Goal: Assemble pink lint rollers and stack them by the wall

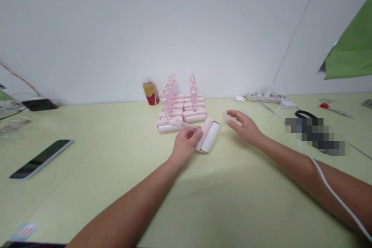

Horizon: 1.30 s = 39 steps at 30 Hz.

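My left hand (pixel 186 143) is closed around the handle of a pink lint roller (pixel 209 136), whose white roll and pink cover lie on the pale yellow table (pixel 221 201). My right hand (pixel 245 126) hovers just right of the roller, fingers spread, touching or holding a small translucent cover piece (pixel 228 115) at its fingertips. Behind them stands a stack of several pink lint rollers (pixel 182 108), some lying, some with handles upright.
A red and yellow bottle (pixel 150 91) stands by the wall left of the stack. A phone (pixel 42 158) lies at the left. A power strip with cables (pixel 269 97), a red-handled tool (pixel 334 109) and a green sheet (pixel 351 50) are at the right.
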Each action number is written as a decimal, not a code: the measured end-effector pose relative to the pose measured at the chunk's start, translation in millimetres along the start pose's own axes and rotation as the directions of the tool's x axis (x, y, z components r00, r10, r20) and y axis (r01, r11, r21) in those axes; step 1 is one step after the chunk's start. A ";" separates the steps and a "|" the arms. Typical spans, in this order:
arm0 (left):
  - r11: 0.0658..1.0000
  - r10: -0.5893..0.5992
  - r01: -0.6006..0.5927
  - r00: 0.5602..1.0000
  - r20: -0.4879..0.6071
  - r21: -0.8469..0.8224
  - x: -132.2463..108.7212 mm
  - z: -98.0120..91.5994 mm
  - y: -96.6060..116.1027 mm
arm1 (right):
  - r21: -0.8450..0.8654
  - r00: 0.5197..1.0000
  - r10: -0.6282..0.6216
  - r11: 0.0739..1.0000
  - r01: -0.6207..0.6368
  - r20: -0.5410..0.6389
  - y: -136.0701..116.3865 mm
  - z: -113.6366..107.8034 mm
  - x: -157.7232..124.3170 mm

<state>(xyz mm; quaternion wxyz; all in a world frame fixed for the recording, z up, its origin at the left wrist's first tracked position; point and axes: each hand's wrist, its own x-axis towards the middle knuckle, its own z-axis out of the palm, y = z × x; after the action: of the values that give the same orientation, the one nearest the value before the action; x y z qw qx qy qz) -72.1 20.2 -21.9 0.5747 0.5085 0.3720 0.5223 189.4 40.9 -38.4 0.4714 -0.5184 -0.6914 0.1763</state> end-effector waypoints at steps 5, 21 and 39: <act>0.991 -0.058 0.073 0.991 0.123 -0.114 -15.8 17.7 3.6 | 0.638 0.900 0.192 0.649 -0.415 0.390 -71.5 34.5 -63.9; 0.943 0.034 -0.109 0.972 0.233 0.315 -6.5 -10.0 47.0 | 0.714 0.808 0.146 0.397 -0.576 0.570 -72.9 38.0 -90.4; 0.943 -0.235 0.152 0.934 0.269 0.294 -10.2 12.5 5.4 | 0.507 0.811 0.196 0.693 -0.513 0.551 -71.7 29.6 -83.0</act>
<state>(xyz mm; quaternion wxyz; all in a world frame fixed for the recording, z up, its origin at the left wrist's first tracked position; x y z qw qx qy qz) -63.1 7.4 -15.0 0.5993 0.6156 0.3963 0.3237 126.8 -53.8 -39.4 0.3974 -0.3985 -0.5627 0.6056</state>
